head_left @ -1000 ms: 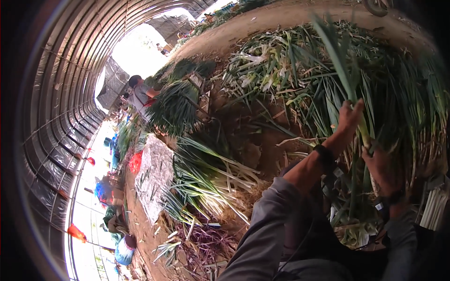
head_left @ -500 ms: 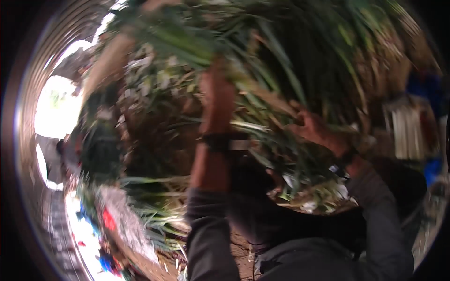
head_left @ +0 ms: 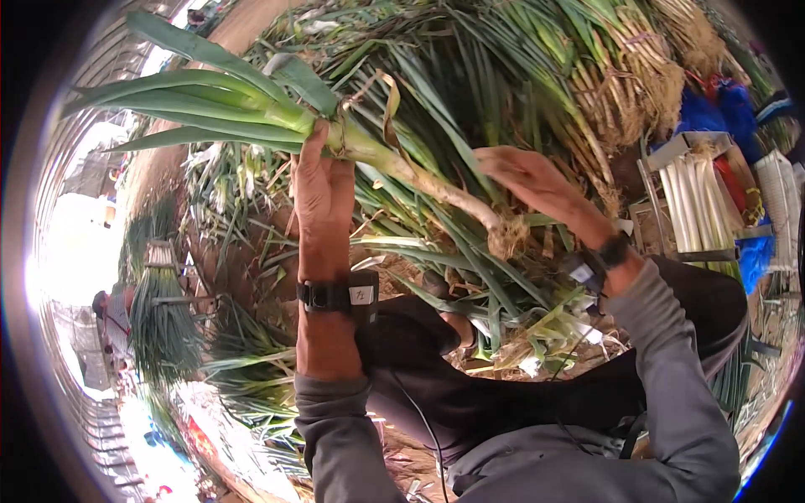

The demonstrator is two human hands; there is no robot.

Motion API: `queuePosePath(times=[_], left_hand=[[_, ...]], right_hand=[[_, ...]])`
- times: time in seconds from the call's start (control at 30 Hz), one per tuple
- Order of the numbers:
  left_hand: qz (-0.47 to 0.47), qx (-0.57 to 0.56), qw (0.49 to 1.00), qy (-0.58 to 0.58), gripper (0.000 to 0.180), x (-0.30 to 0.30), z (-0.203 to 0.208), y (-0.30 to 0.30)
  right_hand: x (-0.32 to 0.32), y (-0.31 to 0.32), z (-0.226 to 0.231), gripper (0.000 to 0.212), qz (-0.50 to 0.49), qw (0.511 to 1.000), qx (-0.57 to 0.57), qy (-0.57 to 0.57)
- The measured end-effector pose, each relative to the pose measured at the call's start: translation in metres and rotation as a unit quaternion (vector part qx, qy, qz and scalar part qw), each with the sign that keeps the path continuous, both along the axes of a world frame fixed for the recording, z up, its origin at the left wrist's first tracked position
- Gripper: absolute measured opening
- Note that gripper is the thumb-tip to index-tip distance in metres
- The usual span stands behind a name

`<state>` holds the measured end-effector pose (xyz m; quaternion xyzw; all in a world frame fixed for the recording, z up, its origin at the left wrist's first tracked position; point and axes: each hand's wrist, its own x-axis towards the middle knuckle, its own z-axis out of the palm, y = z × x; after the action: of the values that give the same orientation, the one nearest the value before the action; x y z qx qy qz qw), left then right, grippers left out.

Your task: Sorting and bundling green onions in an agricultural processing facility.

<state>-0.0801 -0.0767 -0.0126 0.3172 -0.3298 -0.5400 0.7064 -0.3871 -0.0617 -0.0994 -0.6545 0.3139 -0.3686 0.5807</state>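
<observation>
My left hand (head_left: pixel 323 172) is closed round the neck of a leek (head_left: pixel 402 168), just below where its green leaves fan out to the left. The pale stalk slants down to the right and ends in a tangle of brown roots. A dry, curled leaf stands up from the stalk. Just right of the stalk, my right hand (head_left: pixel 537 178) has its fingers stretched out and seems to hold nothing. Beyond both hands lies a heap of leeks (head_left: pixel 470 63), root ends to the right.
At the right, peeled white leeks (head_left: pixel 698 201) lie in a metal-framed holder beside blue plastic (head_left: pixel 713 109). Trimmed leaves (head_left: pixel 545 344) litter the ground near my legs. Bundled leeks (head_left: pixel 163 302) stand at the left. A cable (head_left: pixel 423 411) runs down from my left wrist.
The view has steadied from a blur. My left hand has moved left with the leek, and the leek's root end now shows apart from my right hand.
</observation>
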Motion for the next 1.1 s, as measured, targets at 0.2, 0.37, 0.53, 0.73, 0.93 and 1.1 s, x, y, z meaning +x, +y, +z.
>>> queuePosePath(times=[0.2, 0.37, 0.53, 0.73, 0.93, 1.1], left_hand=[[-0.03, -0.006, 0.998, 0.049, 0.043, -0.037, 0.005, -0.005], [0.003, -0.027, 0.999, 0.034, 0.043, -0.022, 0.009, 0.002], [0.013, -0.043, 0.999, 0.022, 0.044, -0.02, 0.008, 0.005], [-0.005, -0.039, 0.999, -0.003, 0.037, -0.019, 0.02, 0.025], [-0.027, -0.019, 0.999, 0.027, 0.035, -0.047, 0.005, 0.017], [-0.02, -0.07, 0.997, 0.015, 0.038, -0.032, 0.017, 0.02]], right_hand=[[0.063, -0.016, 0.059, 0.054, 0.011, 0.999, 0.042, 0.014], [0.035, 0.032, 0.014, 0.028, -0.025, 0.999, 0.019, 0.029], [-0.074, 0.114, -0.166, 0.018, 0.185, 0.8, -0.177, 0.542], [0.009, 0.057, -0.042, 0.066, -0.016, 0.994, 0.072, 0.083], [0.097, -0.006, 0.078, 0.05, -0.086, 0.988, -0.112, -0.068], [0.067, 0.046, 0.068, 0.023, -0.128, 0.98, 0.083, -0.13]])
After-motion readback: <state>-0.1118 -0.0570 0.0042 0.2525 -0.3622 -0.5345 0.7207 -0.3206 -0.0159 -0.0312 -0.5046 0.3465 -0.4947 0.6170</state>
